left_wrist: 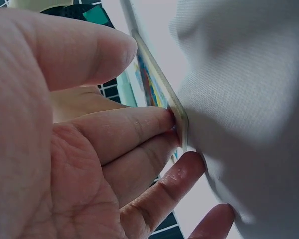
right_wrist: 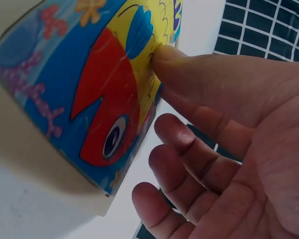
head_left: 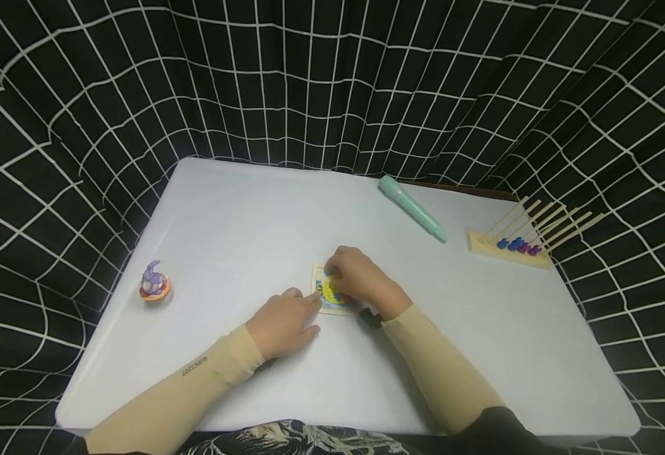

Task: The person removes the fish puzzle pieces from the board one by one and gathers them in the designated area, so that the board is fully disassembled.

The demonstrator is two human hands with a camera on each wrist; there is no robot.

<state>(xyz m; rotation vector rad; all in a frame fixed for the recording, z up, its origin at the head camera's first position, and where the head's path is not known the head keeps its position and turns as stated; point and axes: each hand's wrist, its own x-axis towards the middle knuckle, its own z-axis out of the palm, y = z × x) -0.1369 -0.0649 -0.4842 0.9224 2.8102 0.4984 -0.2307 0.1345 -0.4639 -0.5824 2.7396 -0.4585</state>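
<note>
A small board with a fish picture (head_left: 328, 308) lies on the white table, light-coloured at its border. In the right wrist view the fish (right_wrist: 107, 94) has a red head and a yellow body on blue. My right hand (head_left: 355, 272) pinches the picture at its edge, thumb on the yellow body and forefinger partly hidden behind it; the other fingers are loosely bent. From the left, my left hand (head_left: 283, 322) reaches in with its fingers extended. Its fingertips touch the near-left edge of the board (left_wrist: 162, 82), thumb held apart.
A purple rabbit-like toy in an orange base (head_left: 154, 282) stands at the left. Toward the back right lies a mint-green toy microphone (head_left: 413, 207). A wooden peg rack (head_left: 508, 254) with blue and purple beads is at the right edge. Black gridded cloth (head_left: 287, 82) surrounds the table.
</note>
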